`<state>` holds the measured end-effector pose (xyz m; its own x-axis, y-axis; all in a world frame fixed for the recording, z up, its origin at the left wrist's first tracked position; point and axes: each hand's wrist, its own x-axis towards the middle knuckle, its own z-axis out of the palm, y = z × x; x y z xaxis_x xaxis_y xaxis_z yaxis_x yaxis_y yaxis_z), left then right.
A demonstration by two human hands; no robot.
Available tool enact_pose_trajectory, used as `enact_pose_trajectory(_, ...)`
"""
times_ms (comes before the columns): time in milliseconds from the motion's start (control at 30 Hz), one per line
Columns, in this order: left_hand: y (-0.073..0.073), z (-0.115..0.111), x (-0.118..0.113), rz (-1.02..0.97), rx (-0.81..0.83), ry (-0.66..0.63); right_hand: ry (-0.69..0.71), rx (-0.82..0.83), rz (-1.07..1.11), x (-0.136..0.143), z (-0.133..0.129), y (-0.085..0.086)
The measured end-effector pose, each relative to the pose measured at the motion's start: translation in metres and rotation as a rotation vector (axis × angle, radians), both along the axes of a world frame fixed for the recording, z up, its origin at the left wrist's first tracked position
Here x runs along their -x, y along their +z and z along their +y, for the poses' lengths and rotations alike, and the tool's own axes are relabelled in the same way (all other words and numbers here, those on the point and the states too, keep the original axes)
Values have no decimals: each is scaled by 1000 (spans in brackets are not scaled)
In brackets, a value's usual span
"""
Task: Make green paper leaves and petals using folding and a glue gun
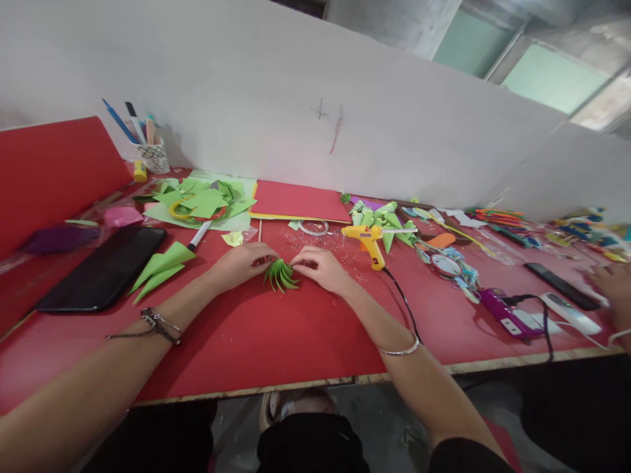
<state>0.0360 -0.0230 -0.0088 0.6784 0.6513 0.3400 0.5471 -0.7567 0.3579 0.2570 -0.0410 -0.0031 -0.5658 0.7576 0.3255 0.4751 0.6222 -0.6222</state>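
Observation:
Between my two hands, just above the red table, is a green curled paper piece with several narrow pointed strips fanning downward. My left hand pinches its upper left side with thumb and fingers. On the other side, my right hand has thumb and forefinger pressed together at its upper right edge. A yellow glue gun lies to the right of my right hand, its black cord running toward the front edge. Left of my left hand rests a folded green paper cone.
A black tablet or large phone lies at left, near a pen cup. Green paper scraps and red sheets are along the wall. At right are a purple power strip, a remote and another person's hand.

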Motion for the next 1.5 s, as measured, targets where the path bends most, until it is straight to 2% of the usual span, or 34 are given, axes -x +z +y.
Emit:
enact_pose_trajectory(200,2,-3,-3,14,49,75,14,17,30,-1,0,-1)
enact_pose_trajectory(833,3,-4,-4,-42,31,-5,11,-1,18,1,-1,-1)
enact_pose_trajectory(1067,9,-10,-3,-71,2,121,-37,27,96,1,-9,4)
enact_pose_trajectory(1267,15,-16,-2,-9,-76,26,25,-59,1,0,-10,6)
enact_pose_trajectory(1500,13,-16,-3,61,-58,4,22,-72,-33,0,-8,2)
